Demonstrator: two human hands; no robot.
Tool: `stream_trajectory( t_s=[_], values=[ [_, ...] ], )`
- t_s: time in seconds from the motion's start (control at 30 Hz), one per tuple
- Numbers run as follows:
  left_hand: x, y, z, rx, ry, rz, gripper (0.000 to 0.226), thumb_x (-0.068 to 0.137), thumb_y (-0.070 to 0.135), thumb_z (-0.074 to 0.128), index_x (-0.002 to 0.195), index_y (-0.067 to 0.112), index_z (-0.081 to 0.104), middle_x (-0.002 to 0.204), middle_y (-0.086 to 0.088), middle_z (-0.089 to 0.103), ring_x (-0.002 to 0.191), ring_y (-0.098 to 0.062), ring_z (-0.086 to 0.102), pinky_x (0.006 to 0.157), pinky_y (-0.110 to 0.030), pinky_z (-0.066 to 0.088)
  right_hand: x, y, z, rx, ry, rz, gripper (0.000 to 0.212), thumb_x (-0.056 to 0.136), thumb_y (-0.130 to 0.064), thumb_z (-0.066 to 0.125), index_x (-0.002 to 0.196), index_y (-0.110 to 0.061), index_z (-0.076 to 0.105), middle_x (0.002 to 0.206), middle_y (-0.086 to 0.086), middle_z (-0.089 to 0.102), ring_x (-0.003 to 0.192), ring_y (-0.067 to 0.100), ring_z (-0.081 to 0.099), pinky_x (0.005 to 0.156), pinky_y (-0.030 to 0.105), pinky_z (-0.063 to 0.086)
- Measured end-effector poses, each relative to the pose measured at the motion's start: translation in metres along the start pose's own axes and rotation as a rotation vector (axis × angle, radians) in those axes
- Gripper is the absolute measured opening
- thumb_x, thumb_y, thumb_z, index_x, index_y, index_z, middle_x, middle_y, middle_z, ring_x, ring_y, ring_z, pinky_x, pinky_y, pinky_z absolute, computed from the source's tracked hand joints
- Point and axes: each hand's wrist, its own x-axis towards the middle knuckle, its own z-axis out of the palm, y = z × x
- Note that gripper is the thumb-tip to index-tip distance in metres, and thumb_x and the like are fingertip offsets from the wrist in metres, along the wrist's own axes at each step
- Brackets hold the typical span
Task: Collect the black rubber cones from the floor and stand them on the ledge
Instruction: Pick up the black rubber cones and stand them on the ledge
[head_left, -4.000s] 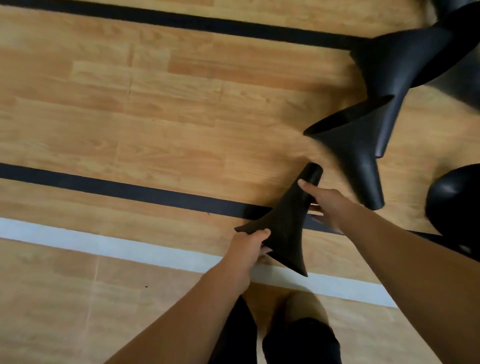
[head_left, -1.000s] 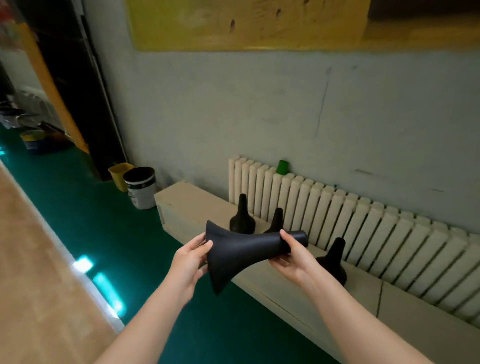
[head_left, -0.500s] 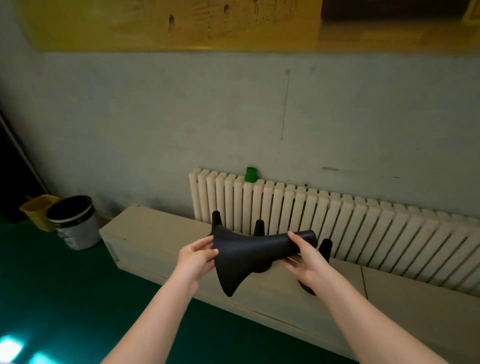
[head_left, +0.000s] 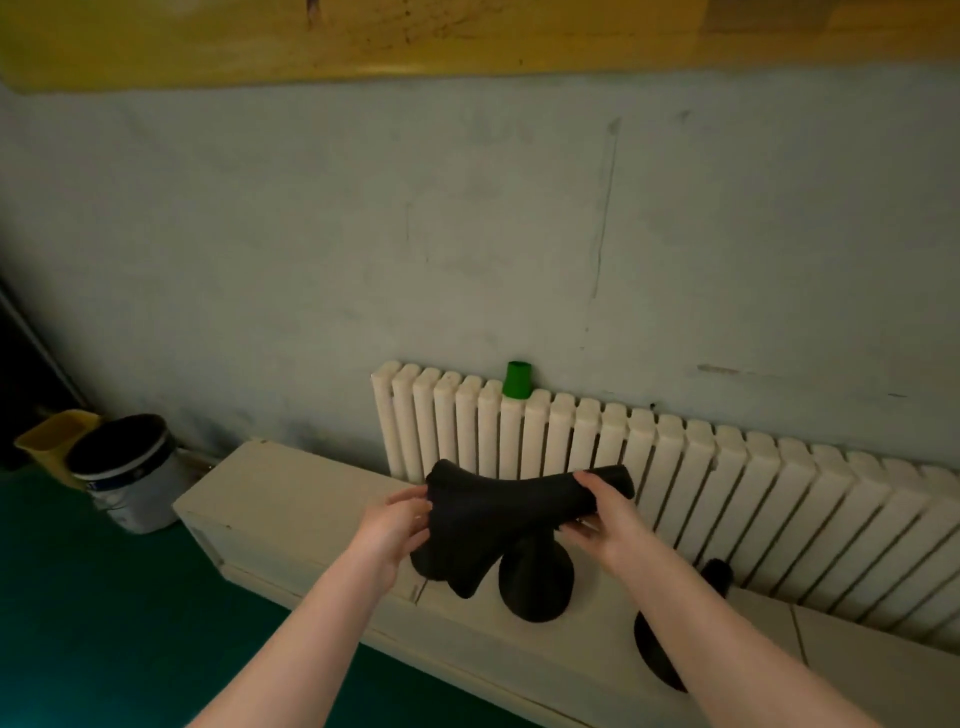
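Your left hand pinches the rubber cone's flared base, your right hand grips its neck. Swing it upright, base flat on the ledge and clear of the standing cone.

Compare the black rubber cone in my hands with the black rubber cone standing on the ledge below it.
The held black rubber cone lies sideways in midair; the standing black rubber cone sits upright on the cream ledge. The left hand and right hand grip the held one; no hand touches the standing one. Both are black, flared.
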Motion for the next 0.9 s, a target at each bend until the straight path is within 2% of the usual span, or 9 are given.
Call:
stream_trajectory(
  t_s=[0.07,0.13,0.3,0.37,0.5,0.57,0.73,0.83,0.9],
  values=[
    [0.024,0.009,0.006,0.011,0.011,0.019,0.029,0.092,0.001,0.054,0.116,0.014,0.062,0.113,-0.009,0.065,0.102,-0.022,0.063,0.078,-0.031,0.055,0.025,-0.017,0.016,-0.023,-0.018,0.011,0.066,0.076,-0.016,0.078,0.134,-0.015,0.044,0.107,0.013,0.058,0.088,0.031,0.059,0.054,0.038,0.058],
    [0.045,0.015,0.01,0.018,0.049,0.029,0.025,0.093,0.001,0.053,0.111,0.016,0.063,0.106,-0.005,0.067,0.096,-0.019,0.065,0.074,-0.03,0.055,0.043,-0.031,0.032,-0.042,-0.042,0.011,0.061,0.073,-0.016,0.081,0.126,-0.013,0.049,0.104,0.013,0.059,0.085,0.029,0.06,0.052,0.037,0.058],
    [0.098,0.019,0.009,-0.047,0.087,-0.085,0.012,0.096,0.013,0.052,0.101,0.019,0.062,0.1,-0.005,0.067,0.09,-0.021,0.067,0.061,-0.027,0.056,0.089,-0.043,0.067,-0.131,-0.074,0.032,0.043,0.071,-0.015,0.082,0.101,-0.013,0.051,0.099,0.01,0.06,0.084,0.026,0.061,0.06,0.037,0.057],
    [0.123,0.024,0.007,-0.052,0.097,-0.114,0.01,0.096,0.013,0.053,0.098,0.018,0.062,0.099,-0.006,0.066,0.089,-0.022,0.067,0.059,-0.027,0.055,0.107,-0.046,0.082,-0.152,-0.078,0.038,0.044,0.071,-0.015,0.082,0.103,-0.012,0.053,0.099,0.01,0.06,0.085,0.025,0.061,0.065,0.037,0.057],
    [0.178,0.032,0.0,-0.041,0.091,-0.146,0.007,0.091,0.008,0.059,0.094,0.012,0.063,0.101,-0.012,0.067,0.089,-0.025,0.067,0.063,-0.028,0.056,0.149,-0.046,0.11,-0.176,-0.055,0.019,0.062,0.074,-0.014,0.081,0.127,-0.008,0.049,0.103,0.011,0.061,0.088,0.024,0.061,0.064,0.033,0.055],
    [0.21,0.036,-0.009,-0.026,0.08,-0.149,0.01,0.089,0.008,0.061,0.098,0.01,0.064,0.103,-0.014,0.068,0.094,-0.026,0.067,0.072,-0.032,0.056,0.173,-0.043,0.129,-0.188,-0.032,0.02,0.065,0.075,-0.014,0.079,0.131,-0.006,0.047,0.103,0.012,0.061,0.088,0.024,0.06,0.063,0.032,0.054],
    [0.272,0.042,-0.036,0.084,0.037,-0.303,0.02,0.088,0.016,0.061,0.108,0.012,0.062,0.116,-0.007,0.061,0.102,-0.021,0.056,0.076,-0.031,0.047,0.234,-0.023,0.173,-0.283,0.007,-0.016,0.074,0.075,-0.013,0.079,0.139,-0.008,0.043,0.126,0.016,0.057,0.102,0.029,0.06,0.083,0.036,0.053],
    [0.298,0.044,-0.049,0.189,0.016,-0.393,0.051,0.083,0.008,0.064,0.131,0.014,0.05,0.136,-0.01,0.047,0.122,-0.027,0.044,0.096,-0.037,0.044,0.26,-0.007,0.191,-0.513,0.053,-0.128,0.085,0.072,-0.017,0.082,0.144,-0.012,0.037,0.135,0.015,0.052,0.113,0.029,0.058,0.094,0.04,0.051],
    [0.316,0.045,-0.054,0.231,-0.028,-0.397,0.065,0.08,0.002,0.066,0.14,0.014,0.043,0.138,-0.014,0.046,0.127,-0.03,0.042,0.103,-0.037,0.041,0.276,0.008,0.198,-0.726,0.087,-0.234,0.087,0.07,-0.024,0.084,0.142,-0.013,0.037,0.138,0.012,0.05,0.122,0.029,0.053,0.101,0.042,0.046]
  ],
)
